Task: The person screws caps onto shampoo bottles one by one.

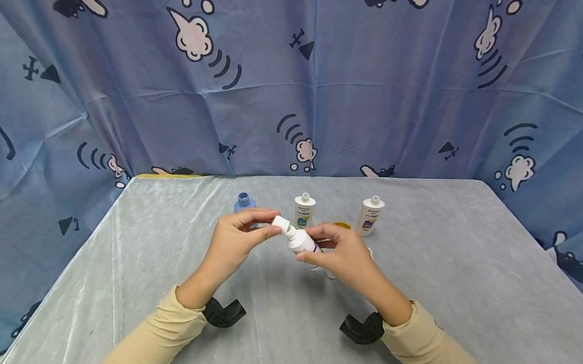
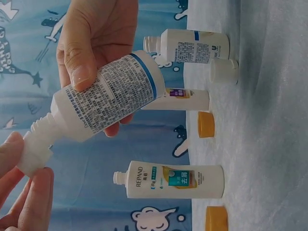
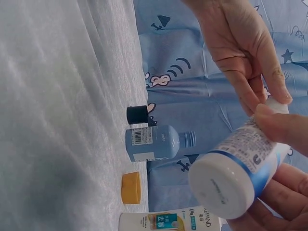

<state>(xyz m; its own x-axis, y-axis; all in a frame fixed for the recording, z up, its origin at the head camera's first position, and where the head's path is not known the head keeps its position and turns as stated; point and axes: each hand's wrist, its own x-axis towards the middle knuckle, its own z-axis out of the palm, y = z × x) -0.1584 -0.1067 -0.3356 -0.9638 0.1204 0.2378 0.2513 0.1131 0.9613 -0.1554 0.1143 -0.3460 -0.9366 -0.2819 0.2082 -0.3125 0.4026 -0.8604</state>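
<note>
While right hand grips tilted bottle round body, left hand pinches cap at mouth.

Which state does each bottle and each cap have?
Held bottle: tilted, neck threads exposed
Held cap: pinched at bottle mouth
Blue bottle: upright, uncapped
Teal label bottle: upright, uncapped
Purple label bottle: upright, uncapped
Standing striped bottle: upright, uncapped
Dark cap: off
Yellow caps: off
Loose white cap: off
</note>
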